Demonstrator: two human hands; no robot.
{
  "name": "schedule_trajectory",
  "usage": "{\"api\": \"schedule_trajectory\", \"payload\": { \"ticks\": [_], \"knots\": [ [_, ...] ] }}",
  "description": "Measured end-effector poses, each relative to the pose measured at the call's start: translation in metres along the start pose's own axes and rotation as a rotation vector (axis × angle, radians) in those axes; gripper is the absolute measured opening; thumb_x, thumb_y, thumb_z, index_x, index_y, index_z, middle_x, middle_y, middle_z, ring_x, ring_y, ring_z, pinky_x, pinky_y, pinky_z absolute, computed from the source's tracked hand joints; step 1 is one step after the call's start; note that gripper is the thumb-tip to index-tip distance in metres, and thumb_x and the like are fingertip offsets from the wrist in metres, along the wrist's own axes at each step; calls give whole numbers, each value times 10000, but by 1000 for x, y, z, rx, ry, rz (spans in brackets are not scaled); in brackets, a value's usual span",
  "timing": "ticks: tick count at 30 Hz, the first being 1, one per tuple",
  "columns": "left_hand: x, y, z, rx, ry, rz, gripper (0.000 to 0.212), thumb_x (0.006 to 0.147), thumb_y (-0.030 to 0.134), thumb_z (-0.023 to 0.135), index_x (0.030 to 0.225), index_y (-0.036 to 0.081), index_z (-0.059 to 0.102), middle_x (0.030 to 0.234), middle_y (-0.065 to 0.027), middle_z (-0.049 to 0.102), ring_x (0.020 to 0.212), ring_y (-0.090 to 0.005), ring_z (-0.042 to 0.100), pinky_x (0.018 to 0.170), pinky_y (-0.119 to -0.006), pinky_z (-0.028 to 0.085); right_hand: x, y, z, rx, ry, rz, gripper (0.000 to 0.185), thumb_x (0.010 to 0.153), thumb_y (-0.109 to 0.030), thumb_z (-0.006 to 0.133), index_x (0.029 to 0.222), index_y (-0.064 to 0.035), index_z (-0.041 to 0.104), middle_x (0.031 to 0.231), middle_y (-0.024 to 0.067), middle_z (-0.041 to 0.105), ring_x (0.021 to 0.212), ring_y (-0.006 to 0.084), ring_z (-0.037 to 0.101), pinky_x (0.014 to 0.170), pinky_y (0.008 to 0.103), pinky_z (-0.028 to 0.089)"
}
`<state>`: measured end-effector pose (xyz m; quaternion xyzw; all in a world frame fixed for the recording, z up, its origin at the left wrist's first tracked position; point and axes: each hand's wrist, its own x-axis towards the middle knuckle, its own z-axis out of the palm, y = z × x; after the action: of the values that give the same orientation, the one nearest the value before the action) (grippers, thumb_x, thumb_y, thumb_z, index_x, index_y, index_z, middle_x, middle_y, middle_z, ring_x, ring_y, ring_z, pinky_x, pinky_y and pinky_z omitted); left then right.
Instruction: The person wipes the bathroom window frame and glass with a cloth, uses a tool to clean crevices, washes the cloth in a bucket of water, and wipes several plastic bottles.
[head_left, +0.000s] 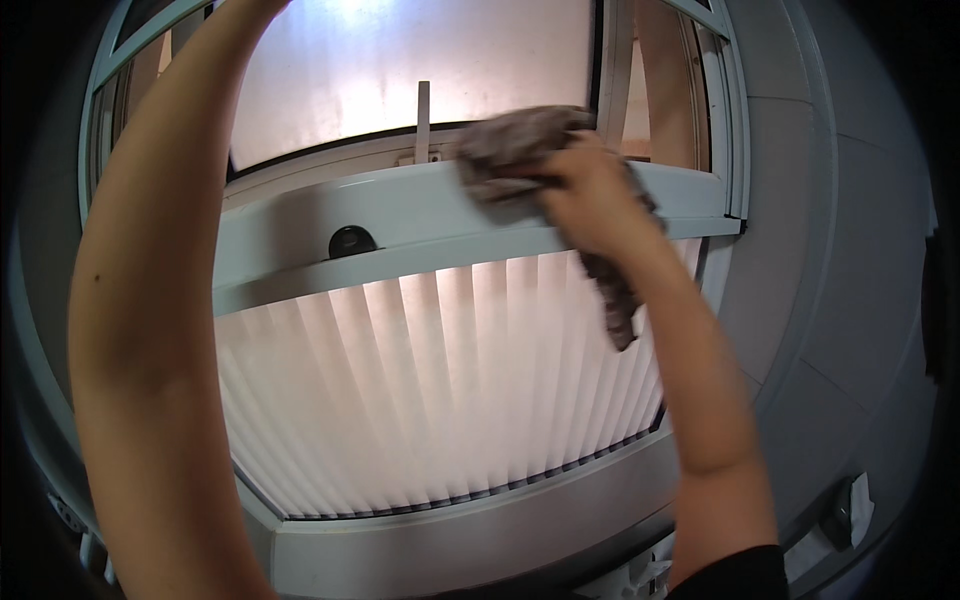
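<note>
A crumpled brown-grey cloth (517, 146) is bunched in my right hand (589, 191), and one end of it dangles below. Hand and cloth are blurred, over the right part of a white window rail (397, 199). A round black knob or latch (352, 241) sits on this rail to the left of the hand. My left forearm reaches up past the top of the picture; the left hand itself is out of view.
Under the rail is a ribbed translucent pane (442, 382); above it, a frosted pane (420, 67) with a metal stay (424, 120). Grey tiled wall (772, 232) flanks the window on the right. A dark holder (840, 514) with white paper is at lower right.
</note>
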<state>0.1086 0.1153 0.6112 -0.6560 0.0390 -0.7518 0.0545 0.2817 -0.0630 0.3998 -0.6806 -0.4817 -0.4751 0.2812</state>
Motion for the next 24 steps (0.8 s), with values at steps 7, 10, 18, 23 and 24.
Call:
{"api": "schedule_trajectory", "payload": {
  "ticks": [7, 10, 18, 23, 24],
  "knots": [
    [-4, 5, 3, 80, 36, 32, 130, 750, 131, 708, 840, 38, 704, 832, -136, 674, 763, -208, 631, 713, -315, 481, -36, 119, -44, -252, 217, 231, 325, 723, -22, 557, 1035, -69, 633, 1006, 171, 591, 965, 350, 545, 877, 385, 424],
    [1, -1, 1, 58, 12, 0, 125, 751, 135, 705, 830, 38, 704, 824, -137, 675, 765, -218, 636, 717, -319, 481, -37, 125, -37, -204, 343, 233, 338, 741, -27, 557, 1073, -60, 612, 1039, 159, 598, 995, 325, 550, 895, 361, 415],
    [-4, -18, -3, 64, -126, 176, 151, 799, 115, 619, 924, 76, 694, 919, -143, 664, 841, -262, 642, 777, -315, 486, -20, 52, -25, 18, 96, 40, 362, 744, -136, 604, 1104, -163, 632, 1081, 128, 581, 1063, 302, 465, 967, 371, 330],
    [-17, -25, -9, -50, -181, 136, 193, 829, 54, 554, 974, 76, 680, 969, -152, 654, 889, -262, 637, 806, -293, 473, 11, -14, 14, -63, 136, -151, 352, 742, -177, 617, 1089, -229, 641, 1136, 86, 568, 1068, 317, 460, 965, 448, 321],
    [-21, -26, -12, -68, -201, 113, 204, 834, 43, 540, 981, 74, 677, 978, -156, 651, 898, -260, 635, 808, -288, 471, 17, -37, 20, -2, 59, -162, 368, 744, -172, 624, 1108, -225, 631, 1158, 97, 552, 1094, 309, 449, 982, 434, 311]
  ]
}}
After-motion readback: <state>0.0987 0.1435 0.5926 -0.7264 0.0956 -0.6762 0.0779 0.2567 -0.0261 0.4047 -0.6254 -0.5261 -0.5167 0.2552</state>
